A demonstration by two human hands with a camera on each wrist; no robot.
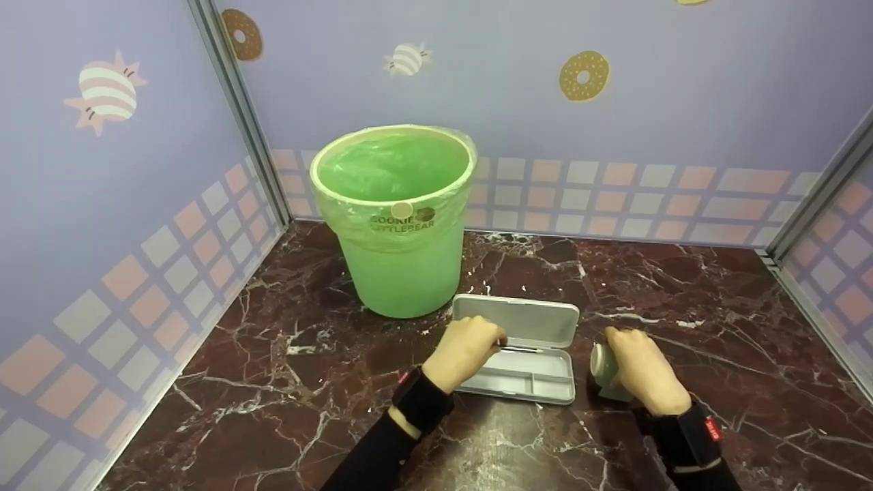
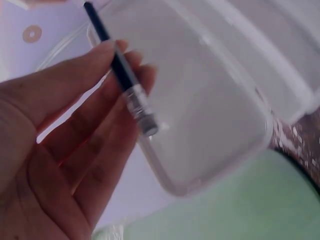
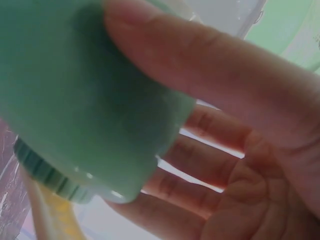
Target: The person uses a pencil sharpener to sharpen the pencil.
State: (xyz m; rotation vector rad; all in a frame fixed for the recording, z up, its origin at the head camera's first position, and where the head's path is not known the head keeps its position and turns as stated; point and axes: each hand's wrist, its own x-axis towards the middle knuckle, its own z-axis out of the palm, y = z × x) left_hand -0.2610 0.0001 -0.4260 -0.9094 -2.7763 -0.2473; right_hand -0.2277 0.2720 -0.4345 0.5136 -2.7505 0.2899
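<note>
A dark pencil (image 2: pixel 122 70) with a silvery band at one end is pinched between the thumb and fingers of my left hand (image 1: pixel 467 351). That hand is over a pale grey pencil case (image 1: pixel 554 389), whose lid (image 1: pixel 522 320) stands raised at the back. Low dividers split its tray into compartments. To the right of the case, my right hand (image 1: pixel 644 372) grips a mint-green plastic object (image 3: pixel 90 110) with a rounded body and a ribbed knob (image 3: pixel 47 167). I cannot tell its kind. Its pale round end (image 1: pixel 598 361) faces the case.
Behind the pencil case, to the left, stands a green trash bin (image 1: pixel 409 273) lined with a clear bag. Patterned panels (image 1: pixel 532 116) wall in the dark red marbled tabletop (image 1: pixel 307 382) at the back and sides. Small white crumbs lie near the bin.
</note>
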